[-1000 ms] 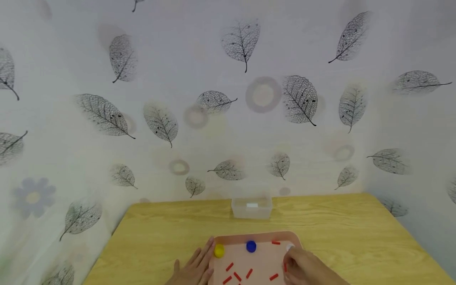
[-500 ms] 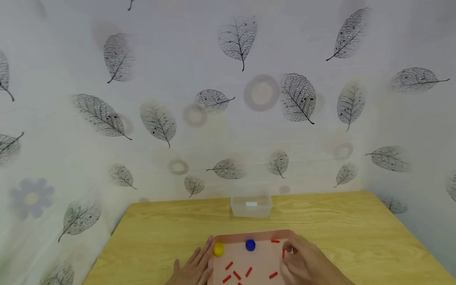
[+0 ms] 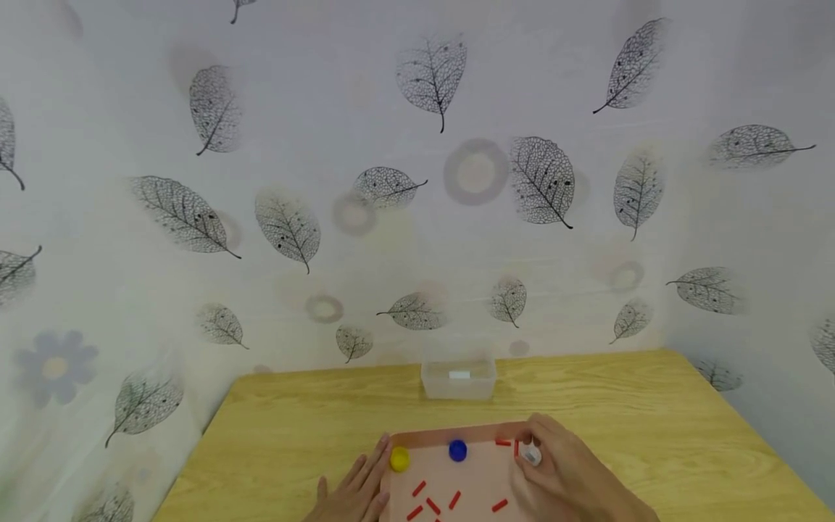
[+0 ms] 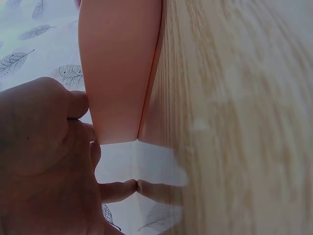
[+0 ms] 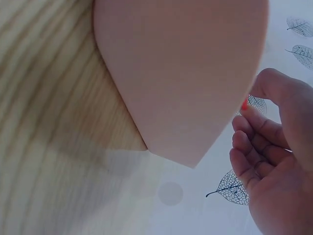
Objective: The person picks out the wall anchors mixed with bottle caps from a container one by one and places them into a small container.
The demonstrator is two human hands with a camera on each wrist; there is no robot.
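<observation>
My right hand (image 3: 564,467) pinches a small red stick (image 3: 517,448) between thumb and index finger, held upright at the far right of the pink tray (image 3: 427,439). Right beside it, a white round cup-like piece (image 3: 533,455) shows between the fingers. The right wrist view catches only a red tip (image 5: 244,104) between the fingertips of the right hand (image 5: 283,152), behind the tray wall (image 5: 181,83). My left hand (image 3: 352,493), fingers extended, rests against the tray's left side. A yellow round piece (image 3: 399,459) and a blue round piece (image 3: 458,450) sit along the far side.
Several loose red sticks (image 3: 433,505) lie in the tray, one (image 3: 503,442) by its far wall. Behind the tray, a clear plastic box (image 3: 459,386) with a white label stands on the wooden table (image 3: 313,406) near the leaf-patterned wall (image 3: 385,254).
My right hand has carried the red stick toward the tray's far side, and the white piece now shows between its fingers. The left hand stays in place.
</observation>
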